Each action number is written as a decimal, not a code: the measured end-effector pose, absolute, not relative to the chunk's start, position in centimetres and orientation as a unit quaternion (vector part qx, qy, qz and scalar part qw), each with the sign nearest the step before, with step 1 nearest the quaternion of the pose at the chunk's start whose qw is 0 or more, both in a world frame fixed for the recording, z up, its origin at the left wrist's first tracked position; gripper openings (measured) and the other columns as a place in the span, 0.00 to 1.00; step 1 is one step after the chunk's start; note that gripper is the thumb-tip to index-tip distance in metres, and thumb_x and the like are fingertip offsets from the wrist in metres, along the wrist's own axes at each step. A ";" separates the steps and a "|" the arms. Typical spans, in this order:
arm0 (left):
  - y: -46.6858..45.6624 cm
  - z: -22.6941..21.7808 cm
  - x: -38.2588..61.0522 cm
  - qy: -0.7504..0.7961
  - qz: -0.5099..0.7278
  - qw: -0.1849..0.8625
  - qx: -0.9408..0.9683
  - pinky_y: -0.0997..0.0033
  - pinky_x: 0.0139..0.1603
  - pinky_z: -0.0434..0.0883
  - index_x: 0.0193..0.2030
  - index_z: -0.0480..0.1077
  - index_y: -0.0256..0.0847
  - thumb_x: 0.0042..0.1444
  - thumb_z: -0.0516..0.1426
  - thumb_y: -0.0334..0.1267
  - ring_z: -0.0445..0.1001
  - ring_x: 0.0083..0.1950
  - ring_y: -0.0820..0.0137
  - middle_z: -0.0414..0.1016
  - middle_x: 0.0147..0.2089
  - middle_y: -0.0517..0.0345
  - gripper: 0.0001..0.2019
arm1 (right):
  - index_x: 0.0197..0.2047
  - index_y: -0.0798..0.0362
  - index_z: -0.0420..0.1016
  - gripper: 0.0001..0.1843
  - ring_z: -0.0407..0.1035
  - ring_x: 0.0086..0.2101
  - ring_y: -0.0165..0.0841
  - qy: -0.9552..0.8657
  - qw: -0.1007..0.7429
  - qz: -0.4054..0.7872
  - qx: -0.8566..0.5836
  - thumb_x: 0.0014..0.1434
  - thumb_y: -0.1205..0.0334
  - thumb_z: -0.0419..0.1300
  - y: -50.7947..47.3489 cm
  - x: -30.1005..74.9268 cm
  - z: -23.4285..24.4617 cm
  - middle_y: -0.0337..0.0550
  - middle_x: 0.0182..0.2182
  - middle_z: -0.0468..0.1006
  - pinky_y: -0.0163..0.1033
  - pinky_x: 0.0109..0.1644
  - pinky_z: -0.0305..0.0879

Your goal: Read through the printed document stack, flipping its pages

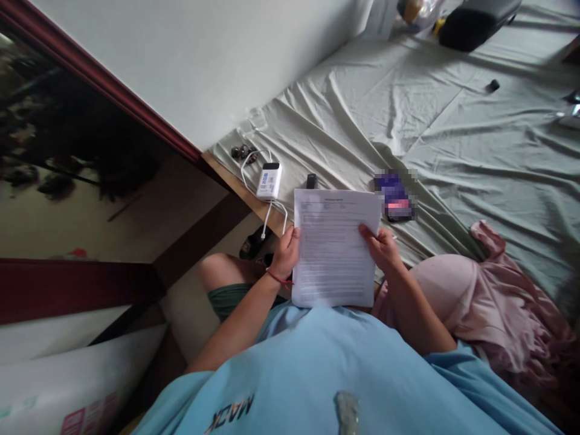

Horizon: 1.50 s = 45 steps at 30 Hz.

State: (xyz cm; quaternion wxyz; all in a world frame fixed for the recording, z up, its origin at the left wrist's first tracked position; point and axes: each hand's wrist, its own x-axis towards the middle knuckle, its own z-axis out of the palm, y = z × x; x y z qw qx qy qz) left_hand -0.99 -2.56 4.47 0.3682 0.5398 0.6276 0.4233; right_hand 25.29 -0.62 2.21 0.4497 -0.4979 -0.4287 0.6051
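Note:
A white printed sheet of paper (335, 254) is held up in front of my chest, its text too small to read. Whether more sheets lie behind it I cannot tell. My left hand (286, 252) pinches its left edge, and a red string circles that wrist. On the right edge, the thumb of my right hand (381, 246) presses on the page's face while the fingers curl behind. Just past the top edge of the sheet, a small black object (312, 180) is partly hidden. A phone (396, 194) with a blurred screen lies beyond my right hand.
A white power bank (269, 181) with a white cable sits near the bed's edge, beside dark beads (243, 152). Pink fabric (507, 308) is heaped at my right. A black case (478, 24) rests at the far end of the bed sheet (444, 115). A white wall (203, 54) borders the left.

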 end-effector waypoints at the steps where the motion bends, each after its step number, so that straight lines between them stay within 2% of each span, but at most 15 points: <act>1: -2.5 4.3 -1.0 0.640 0.415 0.356 0.540 0.68 0.41 0.67 0.36 0.69 0.40 0.65 0.51 0.64 0.69 0.36 0.69 0.72 0.33 0.57 0.26 | 0.28 0.54 0.77 0.29 0.65 0.23 0.30 -0.427 0.448 0.609 -0.496 0.55 0.34 0.66 -0.6 25.2 2.4 0.40 0.23 0.75 0.35 0.26 0.62; 4: -2.3 3.5 -0.9 0.661 0.409 0.383 0.500 0.71 0.34 0.63 0.32 0.67 0.40 0.65 0.52 0.59 0.63 0.31 0.71 0.67 0.28 0.60 0.23 | 0.37 0.53 0.79 0.26 0.66 0.24 0.31 -0.425 0.470 0.609 -0.478 0.58 0.35 0.63 -0.5 25.2 3.0 0.39 0.26 0.76 0.35 0.28 0.64; 6: -2.2 3.0 -0.7 0.664 0.412 0.426 0.455 0.71 0.33 0.63 0.31 0.67 0.39 0.63 0.54 0.56 0.64 0.31 0.72 0.68 0.28 0.60 0.21 | 0.40 0.52 0.79 0.25 0.65 0.25 0.30 -0.446 0.482 0.580 -0.483 0.60 0.36 0.61 -0.3 25.3 3.2 0.38 0.27 0.76 0.34 0.29 0.63; 11: -1.9 3.1 -0.2 0.664 0.399 0.519 0.362 0.71 0.34 0.66 0.29 0.68 0.38 0.57 0.59 0.51 0.68 0.30 0.70 0.70 0.26 0.59 0.17 | 0.31 0.54 0.77 0.25 0.60 0.25 0.30 -0.517 0.443 0.480 -0.554 0.60 0.37 0.60 0.3 26.0 2.3 0.38 0.21 0.70 0.33 0.27 0.55; 15: -1.8 3.9 0.3 0.647 0.388 0.570 0.325 0.70 0.33 0.67 0.30 0.69 0.37 0.51 0.62 0.49 0.70 0.28 0.69 0.72 0.26 0.59 0.15 | 0.30 0.54 0.75 0.25 0.60 0.25 0.32 -0.522 0.419 0.465 -0.580 0.60 0.39 0.57 0.5 26.2 1.5 0.39 0.20 0.68 0.35 0.27 0.54; 20: -1.0 4.2 0.7 0.650 0.386 0.570 0.322 0.70 0.34 0.67 0.28 0.68 0.38 0.51 0.60 0.47 0.70 0.29 0.69 0.71 0.25 0.59 0.13 | 0.28 0.53 0.72 0.24 0.57 0.24 0.31 -0.520 0.418 0.444 -0.598 0.60 0.40 0.56 0.7 26.3 1.3 0.39 0.19 0.67 0.35 0.27 0.52; 26: 0.3 3.9 0.9 0.670 0.363 0.535 0.364 0.71 0.36 0.64 0.25 0.67 0.37 0.59 0.53 0.37 0.65 0.29 0.71 0.68 0.24 0.60 0.12 | 0.25 0.52 0.66 0.22 0.53 0.24 0.29 -0.518 0.432 0.428 -0.602 0.60 0.44 0.55 0.6 26.1 1.4 0.36 0.19 0.61 0.35 0.27 0.47; 30: 0.7 3.8 1.0 0.687 0.340 0.488 0.418 0.72 0.36 0.63 0.25 0.66 0.38 0.63 0.50 0.36 0.65 0.30 0.71 0.68 0.25 0.60 0.15 | 0.24 0.51 0.62 0.21 0.52 0.24 0.28 -0.517 0.437 0.421 -0.603 0.61 0.45 0.55 0.5 26.1 1.5 0.35 0.20 0.59 0.35 0.28 0.47; 35: 0.8 3.3 0.8 0.721 0.311 0.428 0.447 0.70 0.35 0.63 0.26 0.64 0.40 0.65 0.51 0.36 0.65 0.29 0.70 0.66 0.25 0.59 0.15 | 0.25 0.52 0.65 0.21 0.54 0.25 0.30 -0.536 0.420 0.396 -0.616 0.62 0.46 0.53 0.7 26.1 1.4 0.37 0.20 0.63 0.35 0.28 0.49; 38: 0.6 3.5 0.6 0.741 0.273 0.316 0.526 0.65 0.43 0.69 0.37 0.71 0.39 0.65 0.52 0.35 0.75 0.39 0.63 0.77 0.34 0.52 0.08 | 0.26 0.52 0.67 0.21 0.55 0.25 0.31 -0.542 0.409 0.387 -0.624 0.62 0.45 0.53 0.8 26.2 1.3 0.38 0.20 0.65 0.36 0.29 0.50; 40: 0.6 3.9 0.5 0.722 0.259 0.235 0.597 0.59 0.53 0.72 0.51 0.72 0.36 0.66 0.49 0.31 0.78 0.50 0.58 0.80 0.48 0.43 0.13 | 0.26 0.52 0.67 0.21 0.55 0.25 0.31 -0.541 0.406 0.389 -0.626 0.62 0.44 0.52 0.8 26.2 1.3 0.38 0.20 0.65 0.36 0.29 0.50; 42: 1.0 4.4 0.3 0.680 0.262 0.170 0.663 0.55 0.63 0.70 0.62 0.68 0.32 0.64 0.45 0.27 0.74 0.62 0.56 0.76 0.60 0.38 0.22 | 0.25 0.51 0.65 0.22 0.54 0.25 0.30 -0.541 0.402 0.391 -0.627 0.62 0.44 0.53 0.8 26.3 1.3 0.37 0.20 0.63 0.36 0.29 0.49; 45: 2.6 5.1 -0.3 0.610 0.244 0.087 0.749 0.53 0.74 0.60 0.68 0.65 0.30 0.63 0.43 0.24 0.61 0.74 0.58 0.66 0.70 0.39 0.27 | 0.24 0.51 0.64 0.22 0.54 0.25 0.30 -0.543 0.398 0.391 -0.628 0.61 0.44 0.53 0.8 26.3 1.4 0.37 0.19 0.62 0.36 0.29 0.49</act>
